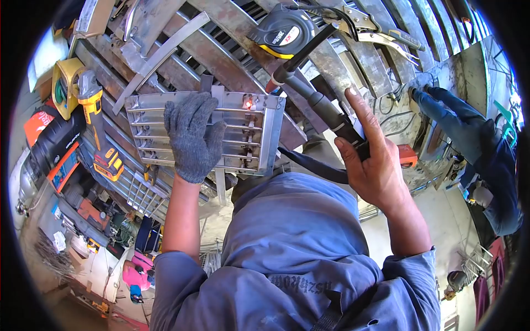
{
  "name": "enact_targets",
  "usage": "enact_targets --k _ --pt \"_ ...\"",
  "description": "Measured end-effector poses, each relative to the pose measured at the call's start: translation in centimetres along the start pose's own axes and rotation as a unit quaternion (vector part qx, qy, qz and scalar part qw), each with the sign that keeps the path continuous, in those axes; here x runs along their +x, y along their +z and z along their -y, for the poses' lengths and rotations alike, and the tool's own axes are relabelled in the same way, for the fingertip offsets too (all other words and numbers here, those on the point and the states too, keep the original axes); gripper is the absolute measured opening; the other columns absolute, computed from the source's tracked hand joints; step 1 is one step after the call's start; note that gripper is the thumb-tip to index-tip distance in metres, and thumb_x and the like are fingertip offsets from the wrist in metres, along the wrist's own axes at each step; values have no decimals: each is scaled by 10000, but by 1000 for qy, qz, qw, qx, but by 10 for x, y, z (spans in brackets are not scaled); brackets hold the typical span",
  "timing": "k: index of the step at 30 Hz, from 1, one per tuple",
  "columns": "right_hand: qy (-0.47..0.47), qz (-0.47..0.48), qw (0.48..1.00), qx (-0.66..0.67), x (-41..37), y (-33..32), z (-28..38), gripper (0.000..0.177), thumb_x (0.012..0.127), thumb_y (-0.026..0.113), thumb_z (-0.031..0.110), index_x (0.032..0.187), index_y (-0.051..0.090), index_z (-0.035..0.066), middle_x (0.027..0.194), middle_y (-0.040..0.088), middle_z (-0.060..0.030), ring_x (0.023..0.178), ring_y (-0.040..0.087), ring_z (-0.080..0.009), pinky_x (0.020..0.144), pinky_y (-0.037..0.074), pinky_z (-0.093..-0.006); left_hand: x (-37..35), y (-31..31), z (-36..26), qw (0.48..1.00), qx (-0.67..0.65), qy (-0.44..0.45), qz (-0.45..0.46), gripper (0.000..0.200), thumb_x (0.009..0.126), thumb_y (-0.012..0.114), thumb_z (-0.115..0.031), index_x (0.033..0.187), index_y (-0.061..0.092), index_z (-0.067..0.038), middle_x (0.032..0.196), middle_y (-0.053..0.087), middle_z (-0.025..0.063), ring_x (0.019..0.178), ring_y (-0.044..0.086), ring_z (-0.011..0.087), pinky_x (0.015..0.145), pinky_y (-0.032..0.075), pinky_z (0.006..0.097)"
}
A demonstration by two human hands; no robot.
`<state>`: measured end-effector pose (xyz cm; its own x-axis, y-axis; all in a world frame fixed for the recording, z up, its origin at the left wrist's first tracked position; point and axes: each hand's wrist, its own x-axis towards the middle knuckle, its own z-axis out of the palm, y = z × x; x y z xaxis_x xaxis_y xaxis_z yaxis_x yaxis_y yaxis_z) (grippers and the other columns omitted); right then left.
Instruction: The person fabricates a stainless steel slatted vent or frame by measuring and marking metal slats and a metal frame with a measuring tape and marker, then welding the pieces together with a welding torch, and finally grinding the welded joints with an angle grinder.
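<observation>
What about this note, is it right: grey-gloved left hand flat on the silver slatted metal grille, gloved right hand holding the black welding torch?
One slip: the head view shows the right hand bare, not gloved. The grey-gloved left hand does lie on the silver slatted metal grille, and the bare right hand holds the black welding torch.

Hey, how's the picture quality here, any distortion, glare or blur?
Head view: strong fisheye bending, black rounded corners; hard daylight, the slatted metal grille shining; a small red glow near the welding torch tip; left hand and right hand sharp.
</observation>
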<state>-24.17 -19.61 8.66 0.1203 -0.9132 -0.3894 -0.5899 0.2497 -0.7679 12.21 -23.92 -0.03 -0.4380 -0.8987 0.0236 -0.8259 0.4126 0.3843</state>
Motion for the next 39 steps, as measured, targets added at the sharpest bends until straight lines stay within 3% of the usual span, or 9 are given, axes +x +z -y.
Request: enact_targets --k 7,10,14,17,20,21,24,26,39 --pt "26 23 999 28 -2 1 2 759 1007 733 65 1692 432 188 1327 720 -307 1172 714 -532 955 602 -542 0 -1 -2 1000 8 4 5 415 977 749 -267 1355 736 -94 1414 716 152 1375 622 415 1277 307 610" --pt "-31 7 999 42 3 14 0 729 1009 727 60 1676 452 168 1323 718 -314 1151 718 -538 957 602 -538 -1 -1 0 1000 4 6 -1 416 972 760 -273 1347 740 -94 1411 719 152 1368 629 409 1269 317 612" --pt "-6 29 998 50 10 18 9 689 1027 710 71 1664 464 162 1288 734 -314 1147 730 -521 963 596 -522 3 -4 0 1000 -6 7 1 420 966 779 -283 1342 744 -100 1406 724 146 1358 640 399 1261 325 613" --pt "74 74 993 52 18 12 24 671 1040 700 85 1663 470 182 1237 758 -306 1140 743 -507 961 593 -510 3 -5 0 1000 -20 4 -3 417 962 788 -281 1339 745 -109 1406 726 137 1359 642 390 1259 329 611" --pt "99 87 990 40 21 9 35 650 1055 725 101 1664 505 156 1325 756 -228 1120 767 -274 995 569 -398 2 -5 3 999 -31 1 -9 403 954 794 -263 1331 749 -127 1406 726 117 1351 650 370 1256 335 605" --pt "95 83 992 32 22 10 37 647 1054 726 106 1662 518 180 1288 769 -213 1072 755 -240 976 572 -391 1 -4 5 999 -31 3 -13 401 953 794 -260 1331 749 -130 1404 726 114 1348 652 366 1256 335 603" --pt "8 58 998 -22 24 13 36 633 1049 689 97 1647 499 179 1216 772 -295 1149 755 -480 968 597 -487 -2 1 8 999 -24 15 -30 402 963 782 -273 1340 744 -137 1393 717 105 1333 653 357 1252 342 606" --pt "44 70 996 -31 26 10 48 615 1041 698 102 1628 523 145 1219 767 -302 1145 761 -466 977 599 -481 -4 3 10 999 -20 25 -33 412 982 768 -326 1347 739 -137 1388 698 115 1326 641 367 1240 349 631" --pt "-31 64 993 -96 39 4 60 540 1014 709 143 1543 612 103 906 743 -279 873 741 -485 800 573 -507 -7 8 16 998 -23 35 -43 439 954 794 -304 1366 736 -165 1396 712 111 1337 642 349 1264 337 595"
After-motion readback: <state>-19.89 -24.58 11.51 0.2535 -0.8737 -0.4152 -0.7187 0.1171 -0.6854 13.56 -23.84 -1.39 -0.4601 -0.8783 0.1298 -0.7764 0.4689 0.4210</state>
